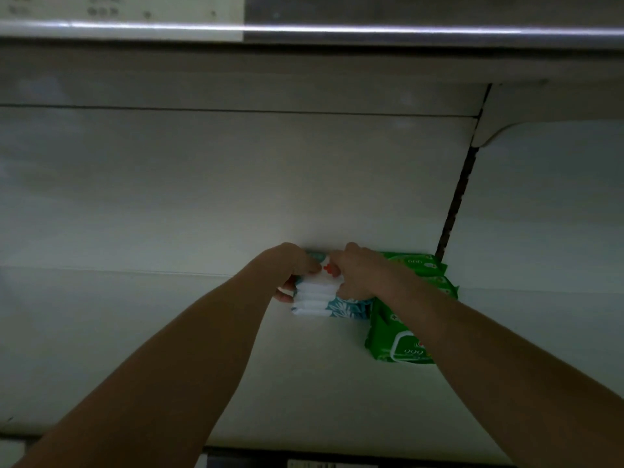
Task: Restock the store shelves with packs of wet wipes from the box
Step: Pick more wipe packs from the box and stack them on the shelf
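Both arms reach deep onto a white shelf (169,332). A stack of white and teal wet-wipe packs (324,302) stands near the shelf's back wall. My left hand (290,268) grips the stack's left side, fingers curled round it. My right hand (358,271) grips the top and right side of the same stack. Just to the right, green wet-wipe packs (401,339) lie stacked on the shelf, partly hidden behind my right forearm. The box is out of view.
The shelf's back wall (236,184) rises behind the packs. A slotted upright (456,201) divides this bay from the one to the right. An upper shelf edge with a metal rail (371,30) runs overhead. The scene is dim.
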Tool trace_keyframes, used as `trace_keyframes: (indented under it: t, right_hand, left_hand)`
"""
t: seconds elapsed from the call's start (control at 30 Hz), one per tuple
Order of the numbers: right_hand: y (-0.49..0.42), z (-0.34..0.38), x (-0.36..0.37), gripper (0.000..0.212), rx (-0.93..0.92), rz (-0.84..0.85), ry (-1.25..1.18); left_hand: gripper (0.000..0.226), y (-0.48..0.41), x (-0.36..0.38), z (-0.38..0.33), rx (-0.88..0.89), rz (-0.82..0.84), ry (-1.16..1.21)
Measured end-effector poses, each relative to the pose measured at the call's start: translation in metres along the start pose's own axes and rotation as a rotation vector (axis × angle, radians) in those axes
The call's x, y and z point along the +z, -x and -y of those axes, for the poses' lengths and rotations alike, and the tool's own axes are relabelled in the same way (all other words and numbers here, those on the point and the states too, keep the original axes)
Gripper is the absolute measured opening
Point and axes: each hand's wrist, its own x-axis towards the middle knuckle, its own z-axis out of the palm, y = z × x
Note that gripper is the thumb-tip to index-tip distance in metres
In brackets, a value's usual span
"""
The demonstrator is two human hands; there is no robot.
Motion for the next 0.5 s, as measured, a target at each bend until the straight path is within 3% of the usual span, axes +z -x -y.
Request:
trace_keyframes:
  t: [0.17, 0.3, 0.5]
  right_hand:
    - [0.003, 0.000, 0.001, 0.050, 0.018, -0.017, -0.025]
    - [0.004, 0.005, -0.004, 0.048, 0.033, -0.017, -0.009]
    - [0.007, 0.029, -0.012, 0.041, -0.009, -0.070, 0.035]
  left_hand:
    - [0.024, 0.002, 0.002, -0.001, 0.003, -0.008, -0.013]
    - [0.040, 0.006, 0.002, -0.002, 0.026, -0.062, -0.099]
    - [0.037, 0.017, -0.006, 0.011, 0.040, -0.089, -0.055]
